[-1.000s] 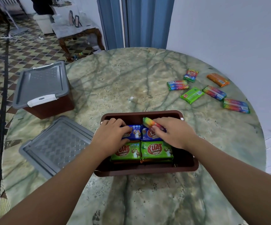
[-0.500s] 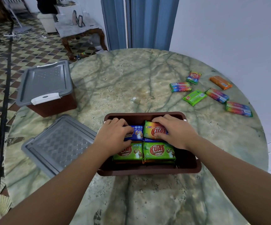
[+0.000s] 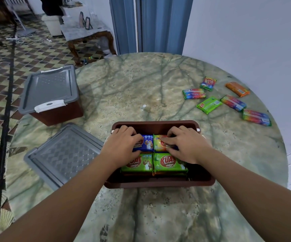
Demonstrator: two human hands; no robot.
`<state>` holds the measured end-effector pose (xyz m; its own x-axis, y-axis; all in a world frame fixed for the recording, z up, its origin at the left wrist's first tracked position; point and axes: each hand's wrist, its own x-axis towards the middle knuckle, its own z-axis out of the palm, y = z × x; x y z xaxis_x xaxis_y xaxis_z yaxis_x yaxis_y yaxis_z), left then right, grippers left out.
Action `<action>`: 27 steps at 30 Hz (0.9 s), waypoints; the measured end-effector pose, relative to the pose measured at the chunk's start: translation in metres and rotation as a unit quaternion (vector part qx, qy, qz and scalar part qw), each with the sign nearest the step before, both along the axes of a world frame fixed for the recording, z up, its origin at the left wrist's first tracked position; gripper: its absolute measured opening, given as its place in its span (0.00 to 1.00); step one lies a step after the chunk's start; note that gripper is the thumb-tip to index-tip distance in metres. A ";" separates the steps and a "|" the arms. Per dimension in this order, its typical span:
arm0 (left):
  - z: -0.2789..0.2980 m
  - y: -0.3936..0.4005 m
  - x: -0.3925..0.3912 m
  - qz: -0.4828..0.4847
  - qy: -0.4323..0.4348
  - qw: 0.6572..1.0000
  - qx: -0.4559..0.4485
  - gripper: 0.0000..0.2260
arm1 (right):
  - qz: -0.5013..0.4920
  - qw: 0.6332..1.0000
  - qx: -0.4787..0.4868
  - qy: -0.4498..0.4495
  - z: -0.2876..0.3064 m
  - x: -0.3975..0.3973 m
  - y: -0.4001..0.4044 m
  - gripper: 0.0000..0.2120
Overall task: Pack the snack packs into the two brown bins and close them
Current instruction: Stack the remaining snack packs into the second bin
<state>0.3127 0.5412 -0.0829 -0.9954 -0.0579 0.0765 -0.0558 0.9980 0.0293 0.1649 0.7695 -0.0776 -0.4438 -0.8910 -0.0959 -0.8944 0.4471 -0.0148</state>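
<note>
The round green marble desk (image 3: 141, 84) fills most of what I see, pushed up near a white wall on my right. At its far left edge sits one brown bin (image 3: 57, 116) with its grey lid (image 3: 48, 88) on and a white latch at the front. Nearer me on the left, a second grey lid (image 3: 62, 154) lies flat on the desk, just beside the open brown bin (image 3: 158, 184) that stands right in front of me. Inside that bin the snack packs are laid in a two-by-two layer: two green packs (image 3: 169, 163) in the near row, a blue pack (image 3: 146, 144) at the far left and a rainbow-coloured pack (image 3: 160, 144) at the far right. My left hand (image 3: 122, 147) rests on the blue pack with fingers curled over its far edge; my right hand (image 3: 188, 145) lies on the rainbow pack, fingers bent down along it, thumb pressing its top. Whether either hand truly grips its pack I cannot tell. Well apart, on the far right of the desk, six loose snack packs (image 3: 209, 105) lie scattered: one green, one orange, the others rainbow-striped. A tiny white scrap (image 3: 143, 107) lies near the desk's middle.
</note>
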 end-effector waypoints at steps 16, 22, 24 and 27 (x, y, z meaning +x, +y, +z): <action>0.006 -0.003 -0.011 0.378 0.011 0.889 0.258 0.23 | -0.452 0.849 -0.180 -0.203 0.000 -0.009 0.015 0.12; 0.003 -0.007 -0.015 0.380 0.020 0.894 0.237 0.12 | -0.417 0.859 -0.212 -0.210 -0.003 -0.014 0.016 0.09; 0.003 -0.006 -0.018 0.376 0.021 0.897 0.230 0.10 | -0.410 0.858 -0.221 -0.217 -0.006 -0.017 0.019 0.09; 0.006 0.003 -0.028 0.369 0.016 0.903 0.218 0.09 | -0.412 0.853 -0.227 -0.224 -0.008 -0.025 0.030 0.09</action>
